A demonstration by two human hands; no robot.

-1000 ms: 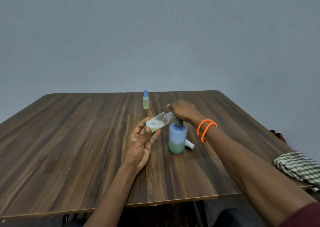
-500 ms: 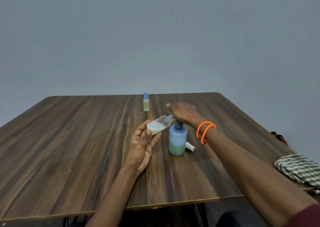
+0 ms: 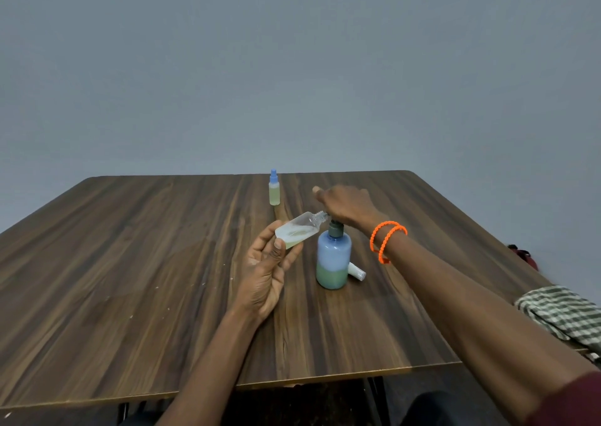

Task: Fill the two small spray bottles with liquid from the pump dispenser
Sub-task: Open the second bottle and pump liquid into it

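Observation:
A blue pump dispenser with greenish liquid in its lower part stands upright mid-table. My right hand lies flat on top of its pump head, hiding the nozzle. My left hand holds a clear uncapped spray bottle tilted, its open neck right at the pump under my right hand; a little pale liquid sits in its lower end. A second small spray bottle with a blue cap and yellowish liquid stands upright farther back.
A white spray cap lies on the wooden table just behind and right of the dispenser. A green checked cloth hangs at the table's right edge. A dark red object sits beyond that edge.
The view has drifted slightly. The clear bottle in my left hand has shifted a little lower and its liquid has settled; my right hand stays on the pump head.

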